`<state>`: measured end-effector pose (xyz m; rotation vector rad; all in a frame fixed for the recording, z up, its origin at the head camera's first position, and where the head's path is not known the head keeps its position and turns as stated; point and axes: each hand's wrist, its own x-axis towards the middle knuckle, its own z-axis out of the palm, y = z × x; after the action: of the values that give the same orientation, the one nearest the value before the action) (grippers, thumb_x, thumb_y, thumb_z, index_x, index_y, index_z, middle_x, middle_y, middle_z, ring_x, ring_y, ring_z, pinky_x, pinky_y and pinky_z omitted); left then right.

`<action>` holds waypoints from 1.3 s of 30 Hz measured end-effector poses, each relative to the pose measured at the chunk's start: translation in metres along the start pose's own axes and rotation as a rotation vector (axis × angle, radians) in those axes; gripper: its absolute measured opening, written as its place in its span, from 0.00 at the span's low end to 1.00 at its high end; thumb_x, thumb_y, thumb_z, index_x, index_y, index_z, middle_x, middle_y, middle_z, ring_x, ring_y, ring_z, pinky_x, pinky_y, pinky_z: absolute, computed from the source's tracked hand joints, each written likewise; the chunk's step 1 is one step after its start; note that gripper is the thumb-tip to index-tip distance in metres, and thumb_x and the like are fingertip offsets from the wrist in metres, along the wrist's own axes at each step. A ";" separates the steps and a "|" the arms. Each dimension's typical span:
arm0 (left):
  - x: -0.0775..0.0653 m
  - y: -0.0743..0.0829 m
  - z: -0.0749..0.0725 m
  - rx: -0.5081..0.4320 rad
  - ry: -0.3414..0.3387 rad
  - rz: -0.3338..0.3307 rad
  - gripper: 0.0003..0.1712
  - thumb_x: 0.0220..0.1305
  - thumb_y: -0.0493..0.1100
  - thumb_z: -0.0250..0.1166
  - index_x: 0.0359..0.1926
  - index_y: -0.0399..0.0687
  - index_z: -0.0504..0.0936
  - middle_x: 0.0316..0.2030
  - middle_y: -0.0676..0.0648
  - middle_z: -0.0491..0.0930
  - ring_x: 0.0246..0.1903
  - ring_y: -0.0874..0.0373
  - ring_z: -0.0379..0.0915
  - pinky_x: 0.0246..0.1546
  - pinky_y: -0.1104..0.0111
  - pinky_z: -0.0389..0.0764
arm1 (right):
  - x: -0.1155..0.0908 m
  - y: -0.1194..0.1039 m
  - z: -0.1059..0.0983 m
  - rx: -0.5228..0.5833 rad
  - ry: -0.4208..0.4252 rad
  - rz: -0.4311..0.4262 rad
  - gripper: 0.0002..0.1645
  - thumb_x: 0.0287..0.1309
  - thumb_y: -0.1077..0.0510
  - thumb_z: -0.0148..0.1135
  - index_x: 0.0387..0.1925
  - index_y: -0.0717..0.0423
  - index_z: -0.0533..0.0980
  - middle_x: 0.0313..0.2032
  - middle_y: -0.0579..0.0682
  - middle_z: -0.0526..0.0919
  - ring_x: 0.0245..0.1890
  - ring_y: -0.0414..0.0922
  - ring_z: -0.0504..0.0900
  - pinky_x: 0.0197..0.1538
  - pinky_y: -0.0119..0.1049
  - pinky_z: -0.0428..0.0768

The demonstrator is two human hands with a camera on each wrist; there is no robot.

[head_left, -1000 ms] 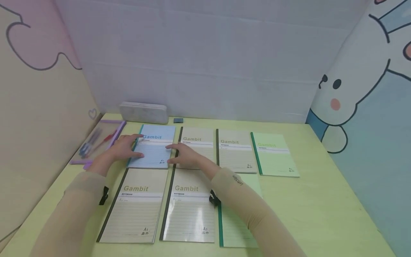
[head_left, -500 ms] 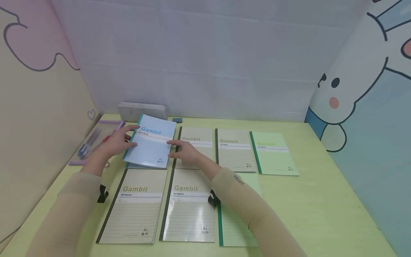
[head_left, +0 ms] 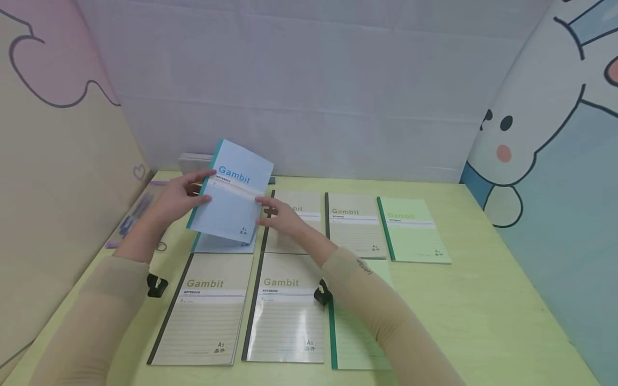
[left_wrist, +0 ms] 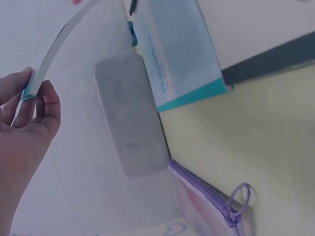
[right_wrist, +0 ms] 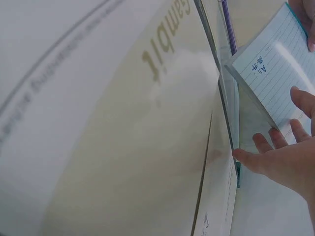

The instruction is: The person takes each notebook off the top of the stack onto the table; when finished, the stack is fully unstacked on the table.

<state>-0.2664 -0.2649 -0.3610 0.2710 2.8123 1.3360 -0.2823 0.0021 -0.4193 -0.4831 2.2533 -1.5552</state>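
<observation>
A blue notebook (head_left: 236,193) with a teal spine is raised off the table, tilted with its cover facing me. My left hand (head_left: 178,199) grips it by the spine; in the left wrist view the thumb and fingers (left_wrist: 49,105) pinch the teal binding (left_wrist: 30,88). At its right edge, my right hand (head_left: 284,219) holds the notebook between thumb and fingers, the thumb (right_wrist: 301,101) over the cover in the right wrist view. Directly beneath lies a second blue notebook (left_wrist: 177,49), mostly hidden from the head view by the raised one.
Beige notebooks (head_left: 207,311) with dark spines and green notebooks (head_left: 415,230) lie in two rows on the yellow table (head_left: 492,311). Behind the raised notebook stands a grey case (left_wrist: 130,115). A purple-edged clear pouch (head_left: 130,220) with pens lies left, and a small dark block (head_left: 272,180) sits behind.
Both hands have lifted the top blue notebook from its place and tilted it up, uncovering part of another blue one below. The other notebooks have stayed put.
</observation>
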 end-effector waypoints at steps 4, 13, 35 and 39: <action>0.001 0.021 0.002 0.006 0.006 0.032 0.35 0.64 0.39 0.61 0.69 0.62 0.62 0.58 0.40 0.72 0.51 0.44 0.74 0.42 0.59 0.78 | 0.000 -0.005 -0.009 0.085 0.022 -0.033 0.37 0.58 0.56 0.64 0.67 0.37 0.63 0.67 0.48 0.64 0.66 0.51 0.64 0.63 0.46 0.67; 0.003 0.066 0.012 -0.060 0.020 0.100 0.35 0.63 0.38 0.62 0.68 0.64 0.63 0.58 0.46 0.70 0.49 0.49 0.74 0.40 0.66 0.79 | -0.003 -0.019 -0.041 0.128 0.063 -0.103 0.39 0.59 0.55 0.63 0.68 0.33 0.59 0.65 0.52 0.67 0.62 0.50 0.70 0.62 0.48 0.68; 0.021 0.144 0.035 -0.073 -0.019 0.296 0.41 0.57 0.43 0.69 0.70 0.54 0.61 0.50 0.49 0.77 0.39 0.55 0.68 0.35 0.72 0.71 | -0.077 -0.046 -0.153 -0.122 0.247 -0.181 0.37 0.55 0.56 0.67 0.65 0.36 0.66 0.52 0.51 0.75 0.53 0.47 0.73 0.57 0.42 0.74; 0.022 0.159 0.042 -0.085 -0.053 0.356 0.41 0.58 0.44 0.68 0.70 0.54 0.60 0.47 0.50 0.78 0.37 0.55 0.65 0.34 0.69 0.68 | -0.098 -0.054 -0.173 -0.159 0.226 -0.197 0.37 0.55 0.56 0.67 0.66 0.38 0.65 0.51 0.52 0.74 0.51 0.49 0.74 0.55 0.41 0.75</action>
<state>-0.2607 -0.1306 -0.2632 0.8241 2.7437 1.4741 -0.2740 0.1715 -0.3021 -0.6173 2.5841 -1.6013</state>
